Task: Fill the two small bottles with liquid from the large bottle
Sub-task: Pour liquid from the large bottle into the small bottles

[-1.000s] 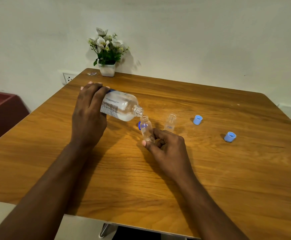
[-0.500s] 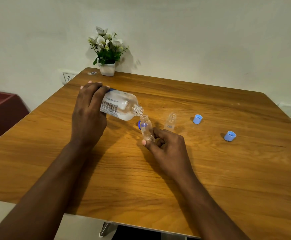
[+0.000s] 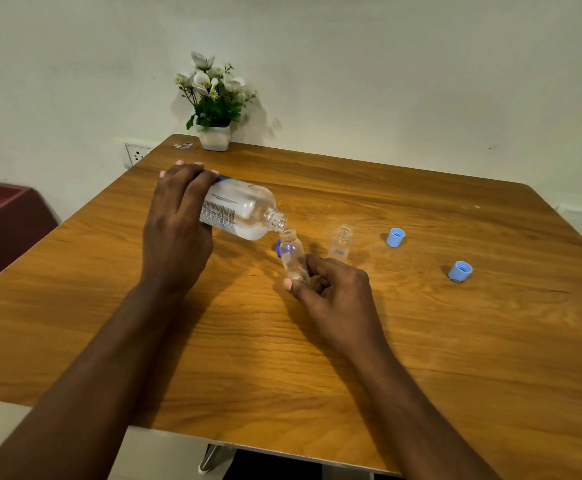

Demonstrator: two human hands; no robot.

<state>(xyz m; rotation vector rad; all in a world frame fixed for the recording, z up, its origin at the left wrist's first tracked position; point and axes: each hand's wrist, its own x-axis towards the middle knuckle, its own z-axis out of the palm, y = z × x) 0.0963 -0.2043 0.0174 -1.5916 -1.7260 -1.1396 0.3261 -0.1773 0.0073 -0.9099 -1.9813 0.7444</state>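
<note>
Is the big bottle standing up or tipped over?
Tipped. The left hand holds the big bottle nearly sideways, its open neck above the little bottle in the right hand.

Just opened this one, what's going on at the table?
A person's left hand grips the large bottle, tipped on its side, its open mouth just above the neck of the first small bottle, which the right hand pinches near its base, tilted. Whether liquid is flowing is unclear. The second small bottle stands uncapped on the table, untouched, looking empty. Two light blue caps lie to its right: the far cap and the near cap.
</note>
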